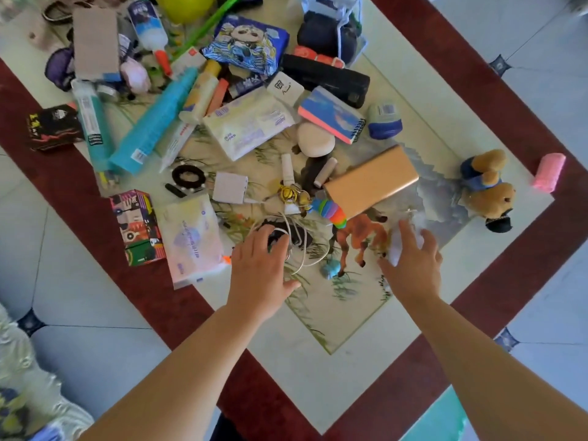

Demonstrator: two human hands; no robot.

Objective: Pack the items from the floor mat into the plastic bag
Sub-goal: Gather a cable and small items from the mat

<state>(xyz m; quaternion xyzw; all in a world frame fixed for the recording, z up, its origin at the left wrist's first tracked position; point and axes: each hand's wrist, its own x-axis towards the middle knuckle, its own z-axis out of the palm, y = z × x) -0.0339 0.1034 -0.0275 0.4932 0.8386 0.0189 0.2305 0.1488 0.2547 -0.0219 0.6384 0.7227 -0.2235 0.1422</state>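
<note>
Dozens of small items litter the mat (334,370), thickest toward its far side.

- Black box (52,127): on the red border at the left edge.
- Patterned box (138,227) and tissue pack (191,237): side by side, touching, inside the left edge.
- Left hand (259,268): mid-mat, fingers laid over a coiled white cable (305,240), thumb splayed flat on the mat. Grip wide, not closed round the cable.
- Rainbow toy (331,211): just beside the gold power bank (370,183), beyond the hands.
- Right hand (416,265): grip curled round the bag (397,249), a crumpled whitish wad, blurred, down on the mat centre.
- Bear (490,192): lying near the right corner.
- Pink roll (549,171): on the red border past the bear.
</note>
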